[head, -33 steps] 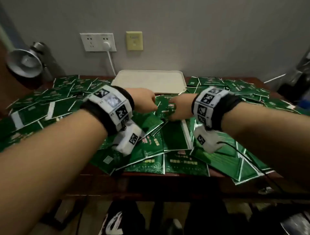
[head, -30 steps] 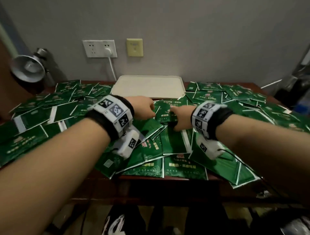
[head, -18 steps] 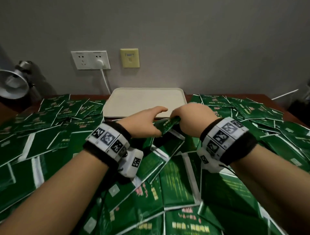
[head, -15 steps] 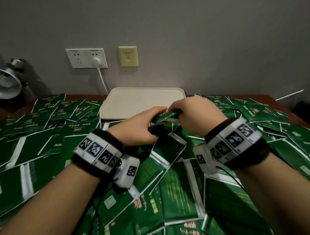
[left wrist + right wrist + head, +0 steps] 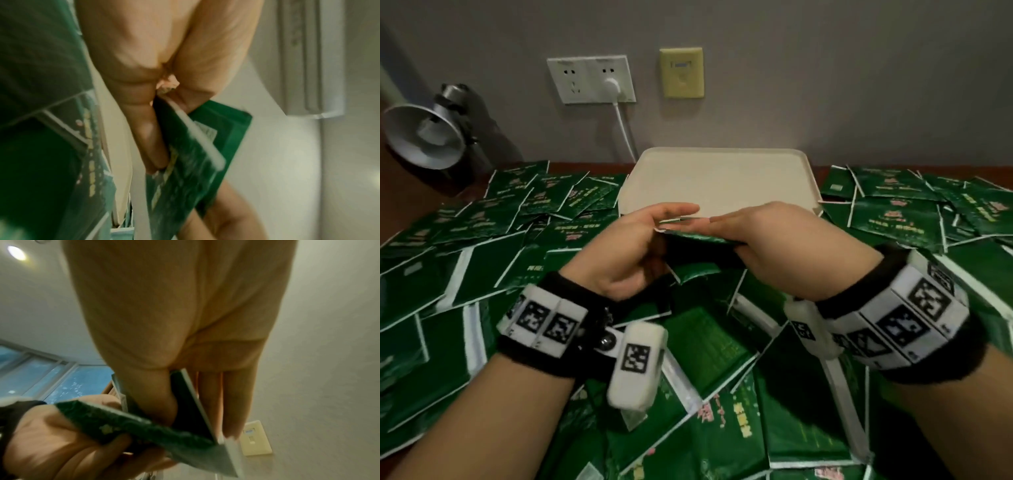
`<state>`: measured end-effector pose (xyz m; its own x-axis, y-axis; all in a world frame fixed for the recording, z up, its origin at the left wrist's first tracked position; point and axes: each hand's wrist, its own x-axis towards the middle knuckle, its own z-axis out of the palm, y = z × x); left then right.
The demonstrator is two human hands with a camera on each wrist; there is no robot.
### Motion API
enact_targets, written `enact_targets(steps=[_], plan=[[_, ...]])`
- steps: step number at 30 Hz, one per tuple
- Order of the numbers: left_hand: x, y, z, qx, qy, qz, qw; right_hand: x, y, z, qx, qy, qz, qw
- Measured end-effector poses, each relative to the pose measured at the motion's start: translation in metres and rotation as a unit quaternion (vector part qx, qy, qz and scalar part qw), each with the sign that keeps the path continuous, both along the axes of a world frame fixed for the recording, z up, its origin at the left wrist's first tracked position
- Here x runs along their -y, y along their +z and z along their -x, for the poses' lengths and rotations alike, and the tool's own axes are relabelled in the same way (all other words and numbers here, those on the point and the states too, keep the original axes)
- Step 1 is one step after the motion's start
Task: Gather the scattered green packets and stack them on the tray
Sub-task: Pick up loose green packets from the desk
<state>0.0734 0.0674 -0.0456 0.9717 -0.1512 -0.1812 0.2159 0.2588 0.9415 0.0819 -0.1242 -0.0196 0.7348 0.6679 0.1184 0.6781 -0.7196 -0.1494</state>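
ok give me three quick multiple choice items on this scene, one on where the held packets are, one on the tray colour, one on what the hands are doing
1. Where are the held packets?
A. just in front of the tray's near edge
B. beside the lamp
C. under the table

2. What colour is the tray?
A. red
B. cream
C. black

3. What are the hands doing?
A. both lie flat on the table
B. only the left hand holds
C. left hand and right hand hold the packets together

Key: 1 A, held between the hands before the near rim; 2 B, pale against the green packets; 3 C, both wrist views show thumbs and fingers clamping green packets.

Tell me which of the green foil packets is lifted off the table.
The green foil packets pinched between left hand and right hand; all others lie flat.
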Motion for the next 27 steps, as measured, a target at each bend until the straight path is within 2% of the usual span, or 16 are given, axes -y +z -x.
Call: enact_targets(steps=[2,4,5,7,9,11,13,16,19,22,26,27], plan=[[-0.013,0.001,0.002,-0.033,-0.035,0.104,0.993,-0.005,-0.007,-0.001,0.023,0.003,0.023,0.999],[-0.021,0.003,0.005,-0.033,-0.071,0.133,0.988,-0.01,-0.011,0.001,0.022,0.016,0.03,0.999],[-0.023,0.0,0.005,-0.021,-0.072,0.099,0.992,-0.011,-0.011,0.004,0.009,0.021,0.035,0.999],[-0.021,-0.008,0.006,0.008,-0.04,-0.024,0.999,-0.011,-0.008,0.012,-0.012,0.034,0.042,0.998],[-0.02,-0.018,0.006,0.019,-0.004,-0.134,0.991,-0.009,-0.003,0.019,-0.017,0.036,0.04,0.998],[-0.027,-0.023,0.005,0.009,0.023,-0.184,0.983,-0.006,0.0,0.024,-0.01,-0.01,0.064,0.998],[-0.037,-0.022,0.003,0.019,0.026,-0.244,0.969,-0.01,0.002,0.029,-0.002,-0.044,0.129,0.991],[-0.043,-0.017,0.003,0.086,0.013,-0.367,0.926,-0.021,-0.005,0.043,-0.03,0.002,0.217,0.976],[-0.045,-0.007,0.005,0.108,0.004,-0.446,0.888,-0.029,-0.022,0.057,-0.013,0.072,0.25,0.965],[-0.043,0.001,0.01,0.113,-0.057,-0.548,0.827,-0.026,-0.031,0.061,0.025,0.1,0.25,0.963],[-0.033,0.001,0.016,0.118,-0.17,-0.656,0.726,-0.029,-0.03,0.064,0.037,0.131,0.247,0.959],[-0.03,0.001,0.017,0.123,-0.186,-0.67,0.708,-0.03,-0.031,0.064,0.033,0.137,0.244,0.959]])
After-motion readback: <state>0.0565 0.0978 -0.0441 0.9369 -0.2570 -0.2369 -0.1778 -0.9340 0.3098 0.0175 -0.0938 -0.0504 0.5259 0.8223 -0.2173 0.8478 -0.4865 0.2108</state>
